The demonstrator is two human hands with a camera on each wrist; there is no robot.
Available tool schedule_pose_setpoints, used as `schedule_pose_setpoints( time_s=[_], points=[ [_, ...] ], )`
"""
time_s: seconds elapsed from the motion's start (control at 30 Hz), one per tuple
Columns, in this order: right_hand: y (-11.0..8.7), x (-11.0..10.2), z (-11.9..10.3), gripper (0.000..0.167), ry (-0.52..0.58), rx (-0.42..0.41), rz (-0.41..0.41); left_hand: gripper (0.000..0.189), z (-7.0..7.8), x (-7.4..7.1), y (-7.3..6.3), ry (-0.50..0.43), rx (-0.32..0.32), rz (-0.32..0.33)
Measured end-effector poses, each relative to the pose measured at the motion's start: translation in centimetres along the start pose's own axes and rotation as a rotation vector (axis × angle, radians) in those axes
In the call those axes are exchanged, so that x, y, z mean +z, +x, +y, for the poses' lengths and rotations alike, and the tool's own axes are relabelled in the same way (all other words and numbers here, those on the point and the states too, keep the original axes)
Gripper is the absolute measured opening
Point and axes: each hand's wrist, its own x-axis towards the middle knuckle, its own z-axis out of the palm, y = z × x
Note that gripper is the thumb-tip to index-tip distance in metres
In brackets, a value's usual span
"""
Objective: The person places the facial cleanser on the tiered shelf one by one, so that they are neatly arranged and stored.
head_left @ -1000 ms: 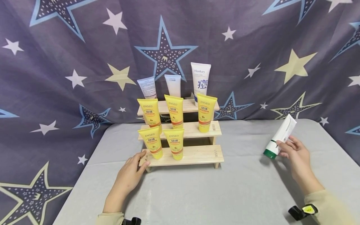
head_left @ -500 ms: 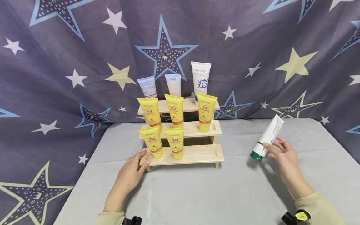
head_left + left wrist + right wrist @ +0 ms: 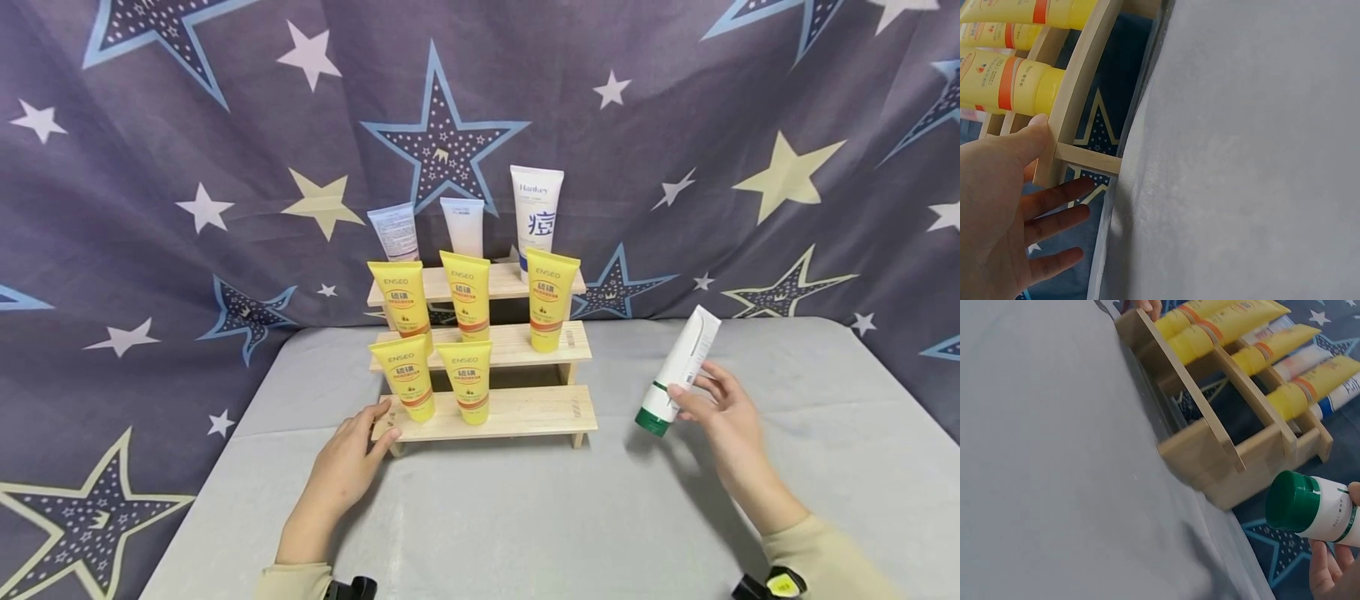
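My right hand point(image 3: 723, 421) holds a white squeeze tube point(image 3: 684, 358) by its lower half, thumb across the front. The tube leans to the right above the table, its green cap point(image 3: 1293, 501) pointing down in the head view. At the left end of a three-step wooden display stand point(image 3: 525, 414), my left hand point(image 3: 348, 458) pinches the lowest step's corner, thumb on top. Its other fingers point(image 3: 1057, 223) stretch out below the board. Nearest that thumb, a yellow tube point(image 3: 405, 379) stands on the lowest step, with a second yellow tube point(image 3: 465, 383) beside it.
On the middle step stand three yellow tubes, including one at the right point(image 3: 552, 300). The top step bears two small pale tubes and a taller white Hankey tube point(image 3: 536, 208). Behind the grey-covered table point(image 3: 525, 525) hangs a star-patterned curtain point(image 3: 637, 125).
My right hand has carried the white tube leftward, closer to the stand, with the tube still tilted. The left hand and the stand have stayed put.
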Motion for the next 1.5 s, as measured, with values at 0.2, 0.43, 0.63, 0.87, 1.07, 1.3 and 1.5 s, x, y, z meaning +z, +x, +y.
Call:
schedule_pose_setpoints(
  time_s=[0.2,0.43,0.63,0.87,1.07,1.3,1.5],
  points=[
    [-0.5,1.8,0.1,0.053,-0.027,-0.004,-0.022,0.055,0.0,-0.1,0.0,-0.001,-0.006,-0.008],
    [-1.0,3.6,-0.1,0.069,-0.089,-0.026,-0.072,0.055,0.0,-0.1,0.0,-0.004,-0.01,-0.009],
    [-1.3,5.0,-0.1,0.064,-0.084,-0.027,-0.079,0.056,0.0,-0.1,0.1,-0.007,-0.009,-0.007],
    [-1.4,6.6,0.0,0.064,-0.085,-0.035,-0.095,0.057,-0.1,0.0,0.1,-0.005,-0.006,-0.008],
    [-1.5,8.1,0.2,0.063,-0.06,-0.083,-0.082,0.058,-0.2,-0.1,0.0,0.002,-0.004,-0.005],
    [-1.3,9.5,0.8,0.064,-0.042,-0.176,-0.064,0.058,-0.2,-0.1,0.0,-0.001,-0.004,-0.005],
    [-1.5,10.5,1.2,0.065,-0.116,-0.244,-0.056,0.057,-0.2,0.0,0.1,-0.001,-0.002,-0.005]
  ],
)
